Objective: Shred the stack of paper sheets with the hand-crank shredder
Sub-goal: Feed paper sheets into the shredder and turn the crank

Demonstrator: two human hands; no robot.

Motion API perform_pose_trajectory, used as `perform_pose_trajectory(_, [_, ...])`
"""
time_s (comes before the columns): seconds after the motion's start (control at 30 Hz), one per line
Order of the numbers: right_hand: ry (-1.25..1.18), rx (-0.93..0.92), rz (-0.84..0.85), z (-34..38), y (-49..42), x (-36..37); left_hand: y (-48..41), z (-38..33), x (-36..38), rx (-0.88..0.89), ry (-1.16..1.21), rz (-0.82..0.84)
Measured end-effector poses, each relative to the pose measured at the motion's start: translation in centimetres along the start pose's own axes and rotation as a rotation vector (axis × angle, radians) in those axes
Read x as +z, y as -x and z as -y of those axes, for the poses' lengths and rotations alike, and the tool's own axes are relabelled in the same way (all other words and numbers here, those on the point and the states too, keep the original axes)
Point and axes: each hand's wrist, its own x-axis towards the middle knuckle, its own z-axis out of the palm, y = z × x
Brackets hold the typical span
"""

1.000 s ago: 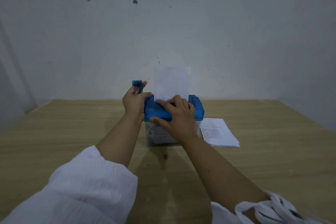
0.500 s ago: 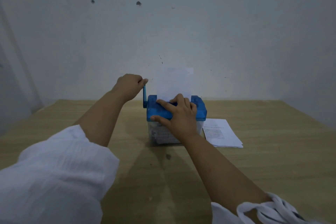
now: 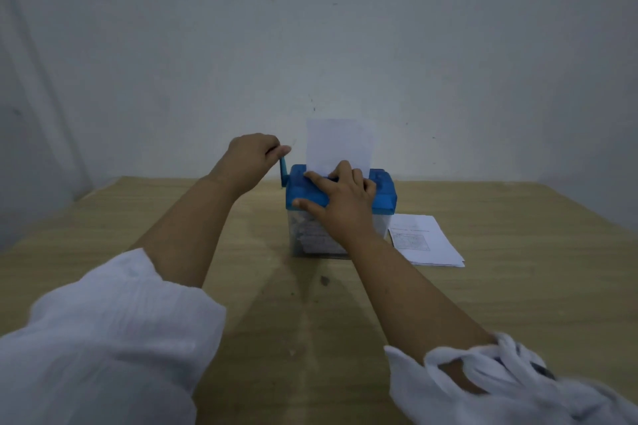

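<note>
Both hands on the shredder, one sheet in its slot

A pale wall rises behind the shredder, which sits on a wooden table. The shredder has a blue lid over a clear bin with paper strips inside. Just right of the shredder the stack of paper sheets lies flat. One white sheet stands upright out of the shredder's top. The right hand lies spread over the shredder's lid, fingers fairly straight, tips at the foot of the sheet, thumb on the front edge. The left hand, up and left of the shredder, is curled round the top of the blue crank that rises from the shredder's left side
</note>
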Motion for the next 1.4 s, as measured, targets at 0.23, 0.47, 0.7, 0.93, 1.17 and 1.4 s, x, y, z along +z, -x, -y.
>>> perform_pose_trajectory(0.23, [0.025,0.013,-0.009,0.1,-0.2,0.4,3.5,-0.3,-0.4,-0.043,0.003,0.061])
perform_pose_trajectory(0.47, [0.003,-0.011,-0.008,0.0,0.1,0.4,5.1,-1.8,0.7,-0.192,-0.264,0.521])
perform_pose_trajectory(0.7, [-0.019,-0.053,-0.079,-0.1,0.5,0.9,3.5,-2.1,2.3,-0.318,-0.290,0.570])
perform_pose_trajectory(0.93, [-0.032,-0.076,-0.213,-0.2,0.1,1.6,2.1,0.1,4.7,-0.484,-0.155,0.498])
perform_pose_trajectory(1.17, [-0.040,-0.081,-0.199,-0.4,0.1,1.7,1.5,1.1,6.9,-0.476,-0.024,0.182])
perform_pose_trajectory(1.4, [-0.040,-0.070,-0.156,-0.6,0.2,1.5,1.8,1.4,7.4,-0.853,0.465,0.051])
